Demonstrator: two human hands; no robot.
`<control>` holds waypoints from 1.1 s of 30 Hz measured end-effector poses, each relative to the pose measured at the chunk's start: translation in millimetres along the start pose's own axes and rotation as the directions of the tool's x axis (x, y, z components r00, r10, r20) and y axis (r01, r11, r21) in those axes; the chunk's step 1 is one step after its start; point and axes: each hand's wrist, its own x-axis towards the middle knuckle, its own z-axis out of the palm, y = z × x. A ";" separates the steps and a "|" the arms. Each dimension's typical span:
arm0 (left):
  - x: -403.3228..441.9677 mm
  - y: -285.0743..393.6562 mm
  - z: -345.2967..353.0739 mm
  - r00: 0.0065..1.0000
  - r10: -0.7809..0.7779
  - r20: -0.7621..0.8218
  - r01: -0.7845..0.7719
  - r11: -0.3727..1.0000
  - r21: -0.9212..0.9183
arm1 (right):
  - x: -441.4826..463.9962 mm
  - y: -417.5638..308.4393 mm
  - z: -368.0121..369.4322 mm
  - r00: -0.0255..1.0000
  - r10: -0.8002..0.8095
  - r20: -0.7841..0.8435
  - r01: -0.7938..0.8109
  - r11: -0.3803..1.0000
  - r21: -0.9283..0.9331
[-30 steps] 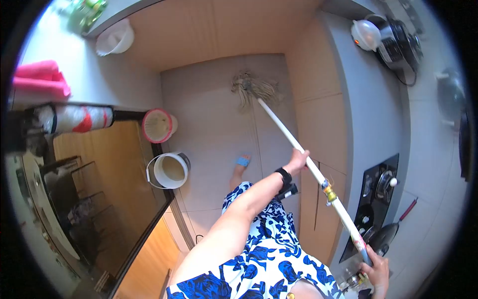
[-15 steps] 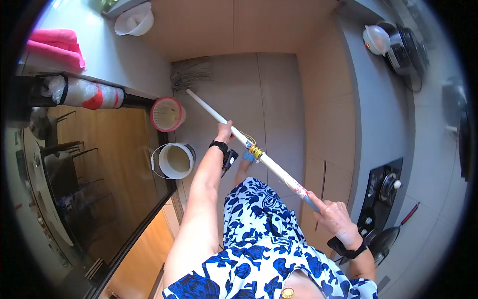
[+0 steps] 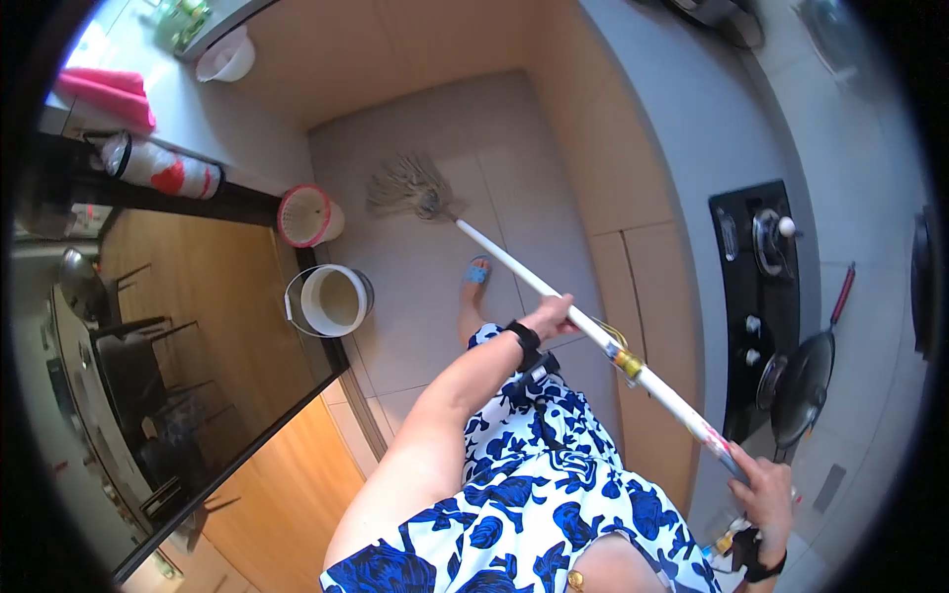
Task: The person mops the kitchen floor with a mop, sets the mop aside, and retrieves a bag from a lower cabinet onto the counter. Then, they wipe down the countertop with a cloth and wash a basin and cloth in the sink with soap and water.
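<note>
A string mop (image 3: pixel 504 259) slants across the view, its grey strands spread on the tiled floor. My left hand (image 3: pixel 550 318) is wrapped round the white handle below the yellow wire binding. At the upper end, my right hand (image 3: pixel 765 490) is closed on the blue-grey grip. The mop head (image 3: pixel 410 186) lies flat near the back of the floor, to the right of a pink-rimmed basket (image 3: pixel 293 217). A white bucket (image 3: pixel 332 299) with cloudy liquid inside stands nearer, left of my sandalled foot (image 3: pixel 477 272).
Cabinets (image 3: pixel 583 148) close off the back and right of the narrow floor. On the right counter (image 3: pixel 672 128) are a black gas stove (image 3: pixel 756 296) and a wok (image 3: pixel 803 390). A dark-framed glass panel (image 3: pixel 198 326) runs along the left, and a pink cloth (image 3: pixel 114 97) hangs above.
The mop head has moved from the back left corner to the right and nearer. Both hands have shifted right with the handle, and the view has turned.
</note>
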 end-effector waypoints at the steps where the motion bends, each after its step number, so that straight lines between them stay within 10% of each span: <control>1: 5.9 -24.4 25.8 0.998 -0.005 0.059 0.007 0.999 -0.044 | -24.1 14.9 3.5 0.999 0.025 0.036 -0.024 0.999 -0.021; 7: -2.6 -113.3 149.3 0.897 -0.328 0.295 0.252 0.930 0.266 | -136.1 36.4 7.4 0.981 0.191 -0.004 -0.186 0.960 0.211; 11: 1.3 -140.6 193.4 0.899 -0.344 0.272 0.206 0.879 0.431 | -158.1 12.9 -3.5 0.671 0.581 0.461 -0.696 0.708 0.121; 17: 29.0 -94.6 154.7 0.970 -0.020 0.242 -0.071 0.931 0.358 | -128.9 -20.5 46.4 0.887 0.448 0.111 -0.430 0.716 0.550; 21: 61.6 -47.9 110.0 0.972 0.216 0.092 -0.231 0.949 0.213 | -65.1 -64.1 56.7 0.911 0.395 0.115 -0.396 0.767 0.505; 24: 90.3 -1.7 63.3 0.939 0.339 -0.066 -0.309 0.910 0.275 | -27.1 -69.7 101.3 0.985 0.100 -0.138 -0.057 0.957 0.283; 33: 34.4 32.0 -89.8 0.849 0.484 -0.210 -0.470 0.875 0.118 | 33.3 -104.9 97.3 0.981 -0.189 0.054 0.186 0.981 0.056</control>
